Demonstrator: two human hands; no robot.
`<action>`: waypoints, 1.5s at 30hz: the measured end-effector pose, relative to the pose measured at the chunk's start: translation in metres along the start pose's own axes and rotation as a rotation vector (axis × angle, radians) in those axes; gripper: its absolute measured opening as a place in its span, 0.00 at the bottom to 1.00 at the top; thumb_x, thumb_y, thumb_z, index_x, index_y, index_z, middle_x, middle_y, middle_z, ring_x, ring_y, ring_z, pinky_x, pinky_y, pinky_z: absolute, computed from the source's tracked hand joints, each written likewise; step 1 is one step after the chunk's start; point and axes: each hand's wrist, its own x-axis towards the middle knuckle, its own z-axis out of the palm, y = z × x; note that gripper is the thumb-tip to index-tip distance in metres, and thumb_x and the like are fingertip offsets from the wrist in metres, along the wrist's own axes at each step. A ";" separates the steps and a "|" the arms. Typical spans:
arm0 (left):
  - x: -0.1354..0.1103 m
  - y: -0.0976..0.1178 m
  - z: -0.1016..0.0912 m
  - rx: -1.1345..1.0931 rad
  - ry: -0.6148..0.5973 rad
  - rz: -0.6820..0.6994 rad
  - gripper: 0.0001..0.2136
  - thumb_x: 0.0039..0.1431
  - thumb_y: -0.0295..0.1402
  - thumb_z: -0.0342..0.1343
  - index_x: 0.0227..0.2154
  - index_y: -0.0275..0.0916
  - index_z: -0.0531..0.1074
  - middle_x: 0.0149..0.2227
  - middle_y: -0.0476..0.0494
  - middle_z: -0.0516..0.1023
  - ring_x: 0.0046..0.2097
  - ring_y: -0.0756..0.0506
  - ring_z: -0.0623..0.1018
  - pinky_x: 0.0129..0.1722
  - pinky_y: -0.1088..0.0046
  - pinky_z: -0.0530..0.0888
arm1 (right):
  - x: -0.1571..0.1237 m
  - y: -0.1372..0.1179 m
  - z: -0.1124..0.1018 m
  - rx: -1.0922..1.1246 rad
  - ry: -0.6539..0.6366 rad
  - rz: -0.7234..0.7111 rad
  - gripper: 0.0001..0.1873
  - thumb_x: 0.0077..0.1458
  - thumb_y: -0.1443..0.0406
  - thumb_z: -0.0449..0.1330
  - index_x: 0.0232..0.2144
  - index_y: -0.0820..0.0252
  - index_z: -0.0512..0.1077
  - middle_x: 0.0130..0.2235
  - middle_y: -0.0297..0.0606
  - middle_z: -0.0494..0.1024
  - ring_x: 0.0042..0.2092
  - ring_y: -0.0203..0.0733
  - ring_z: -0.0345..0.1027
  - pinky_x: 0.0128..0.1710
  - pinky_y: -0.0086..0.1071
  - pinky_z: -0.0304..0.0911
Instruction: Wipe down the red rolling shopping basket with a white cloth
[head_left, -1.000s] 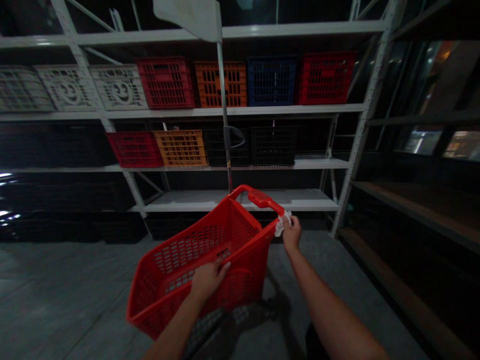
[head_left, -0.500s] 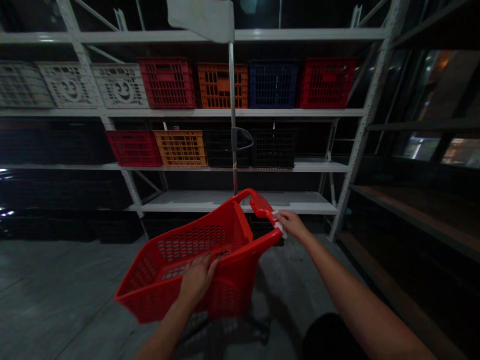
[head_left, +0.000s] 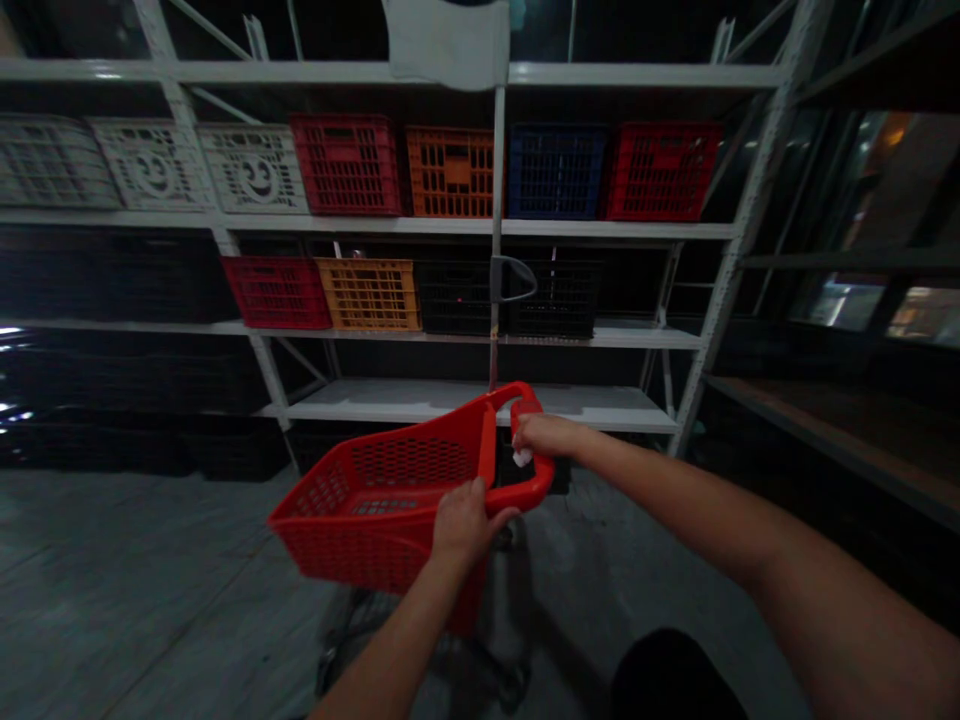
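A red plastic shopping cart (head_left: 375, 545) stands in front of me, its basket pointing left and its handle end at the right. My left hand (head_left: 465, 520) is closed over the near side rim close to the handle, its thumb spread to the right. At the handle, my right hand (head_left: 546, 437) is closed around a crumpled white wipe (head_left: 523, 457), pressed against the red grip. Most of the wipe is hidden under the fingers. From the far side of the cart rises a pole (head_left: 496, 230) bearing a white flag (head_left: 450, 45) and a grey loop-shaped fitting (head_left: 516, 279).
Behind the cart is a white metal rack (head_left: 420, 405) with red, orange, blue, white and black crates, including an orange crate (head_left: 452, 172) and a blue crate (head_left: 556, 170). Dark shelving (head_left: 825, 425) runs along the right. Grey concrete floor (head_left: 187, 580) lies below.
The cart has swung round a little and shifted right in view, with its pole. My left hand has moved along the rim toward the handle. My right hand has slid leftward over the grip with the wipe.
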 end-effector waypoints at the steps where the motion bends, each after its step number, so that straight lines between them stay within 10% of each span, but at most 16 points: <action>1: -0.001 -0.002 0.001 -0.002 0.012 0.001 0.30 0.49 0.59 0.39 0.39 0.36 0.65 0.37 0.37 0.73 0.41 0.40 0.73 0.41 0.66 0.66 | 0.005 0.001 0.000 0.008 -0.062 -0.021 0.10 0.32 0.73 0.62 0.09 0.57 0.69 0.15 0.29 0.72 0.24 0.35 0.64 0.30 0.26 0.60; 12: -0.005 -0.002 0.002 -0.040 0.032 -0.029 0.32 0.48 0.61 0.39 0.40 0.36 0.65 0.38 0.37 0.73 0.41 0.40 0.72 0.41 0.65 0.65 | -0.023 -0.031 0.008 0.021 -0.441 -0.070 0.11 0.35 0.75 0.59 0.16 0.55 0.74 0.15 0.25 0.70 0.17 0.30 0.57 0.20 0.24 0.51; 19: -0.013 -0.023 0.006 -0.099 0.042 0.026 0.29 0.47 0.58 0.46 0.40 0.37 0.66 0.39 0.38 0.73 0.43 0.40 0.72 0.44 0.66 0.64 | -0.056 -0.011 -0.010 0.031 -0.187 -0.370 0.12 0.51 0.69 0.53 0.34 0.54 0.75 0.36 0.34 0.77 0.39 0.38 0.66 0.43 0.31 0.58; 28: -0.016 -0.025 0.002 -0.112 0.088 0.070 0.28 0.48 0.58 0.44 0.39 0.36 0.66 0.38 0.39 0.73 0.42 0.41 0.71 0.43 0.66 0.65 | -0.003 0.022 0.019 -0.149 0.105 -0.012 0.09 0.49 0.68 0.55 0.32 0.60 0.75 0.35 0.39 0.77 0.39 0.42 0.67 0.41 0.32 0.58; 34: -0.022 -0.041 0.001 -0.134 0.075 0.072 0.28 0.47 0.57 0.47 0.40 0.37 0.66 0.39 0.39 0.73 0.43 0.41 0.71 0.45 0.65 0.65 | -0.025 0.003 0.022 -0.182 0.086 0.075 0.10 0.50 0.69 0.55 0.34 0.61 0.74 0.35 0.43 0.78 0.35 0.44 0.70 0.37 0.32 0.61; 40: -0.038 -0.068 -0.008 -0.172 0.132 0.127 0.30 0.47 0.57 0.46 0.44 0.38 0.65 0.45 0.37 0.71 0.48 0.39 0.68 0.49 0.62 0.63 | -0.063 -0.023 0.022 -0.124 -0.029 -0.125 0.21 0.56 0.66 0.51 0.53 0.54 0.63 0.56 0.38 0.63 0.57 0.43 0.56 0.56 0.38 0.52; 45: -0.044 -0.038 -0.024 -0.141 0.337 0.183 0.32 0.47 0.56 0.48 0.48 0.37 0.63 0.52 0.34 0.65 0.54 0.37 0.63 0.53 0.58 0.59 | -0.041 -0.020 0.030 -0.100 -0.109 -0.167 0.21 0.55 0.69 0.49 0.52 0.60 0.65 0.54 0.42 0.66 0.56 0.41 0.58 0.57 0.37 0.51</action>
